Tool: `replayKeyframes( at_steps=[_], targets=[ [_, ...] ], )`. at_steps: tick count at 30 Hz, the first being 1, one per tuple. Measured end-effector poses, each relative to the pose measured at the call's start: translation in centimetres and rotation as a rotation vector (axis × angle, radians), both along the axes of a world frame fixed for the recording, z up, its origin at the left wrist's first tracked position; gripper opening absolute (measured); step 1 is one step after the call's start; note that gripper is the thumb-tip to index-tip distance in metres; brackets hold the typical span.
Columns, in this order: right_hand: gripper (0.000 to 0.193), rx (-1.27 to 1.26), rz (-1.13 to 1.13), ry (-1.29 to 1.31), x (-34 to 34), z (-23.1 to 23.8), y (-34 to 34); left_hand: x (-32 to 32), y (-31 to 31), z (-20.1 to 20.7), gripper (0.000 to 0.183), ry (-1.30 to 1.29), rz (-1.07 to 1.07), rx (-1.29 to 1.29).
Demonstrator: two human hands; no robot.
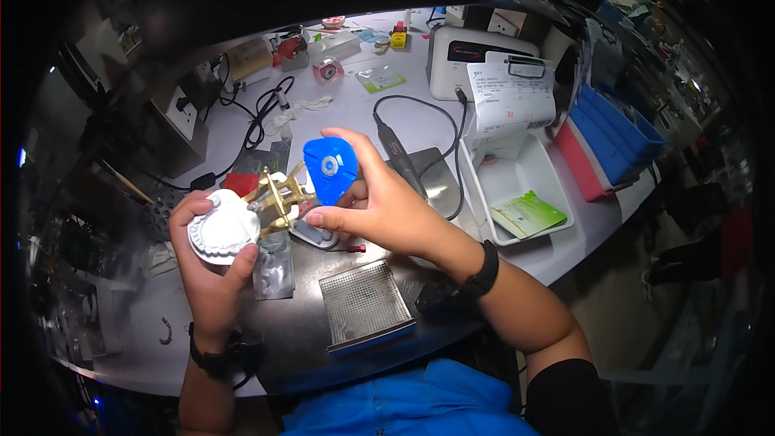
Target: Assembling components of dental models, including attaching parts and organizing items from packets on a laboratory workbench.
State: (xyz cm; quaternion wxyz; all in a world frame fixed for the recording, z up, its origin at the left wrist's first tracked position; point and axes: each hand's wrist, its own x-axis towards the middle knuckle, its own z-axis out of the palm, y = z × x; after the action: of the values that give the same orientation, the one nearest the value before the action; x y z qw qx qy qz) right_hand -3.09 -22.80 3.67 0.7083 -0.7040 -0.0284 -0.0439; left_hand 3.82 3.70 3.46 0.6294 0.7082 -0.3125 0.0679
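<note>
My left hand [206, 282] grips a white plaster dental cast [222, 230], its row of teeth facing up. The cast is joined to a brass-coloured dental articulator [282, 196] that lies opened out between my hands. At the articulator's other end is a blue plate [331, 169] with a round metal centre. My right hand [379, 206] is closed round that blue end, the thumb below it and the fingers behind. What the blue plate carries underneath is hidden. The articulator is held above the table [307, 319].
A perforated metal tray [363, 303] lies near the front edge. To the right are a handpiece [400, 157] with a cable, a white bin [517, 169] holding a green packet [529, 214], and a clipboard with paper [513, 101]. A white control box [452, 73] stands behind; cables cross the left.
</note>
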Motion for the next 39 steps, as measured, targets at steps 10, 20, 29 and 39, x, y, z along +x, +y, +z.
replayKeyframes(
  at_steps=[10, 20, 29, 39],
  targets=[
    [0.018, -0.029, -0.381, -0.057, -9.0, 9.5, -3.0, -1.1, 0.7, -0.4, 0.083, 0.064, -0.621, -0.087],
    [0.021, -0.369, -0.957, 0.012, -17.1, 8.0, -20.4, -6.5, 3.2, 9.4, 0.02, -0.638, -0.769, 0.019],
    [0.031, -0.351, -0.74, 0.296, -12.6, 2.5, -22.9, -9.9, 5.4, 12.0, 0.019, -0.474, -0.381, 0.175],
    [0.036, -1.089, -1.104, -0.262, -14.2, 7.1, -20.2, 2.2, 3.1, 0.7, 0.057, -0.303, -0.138, 0.83]
  ],
)
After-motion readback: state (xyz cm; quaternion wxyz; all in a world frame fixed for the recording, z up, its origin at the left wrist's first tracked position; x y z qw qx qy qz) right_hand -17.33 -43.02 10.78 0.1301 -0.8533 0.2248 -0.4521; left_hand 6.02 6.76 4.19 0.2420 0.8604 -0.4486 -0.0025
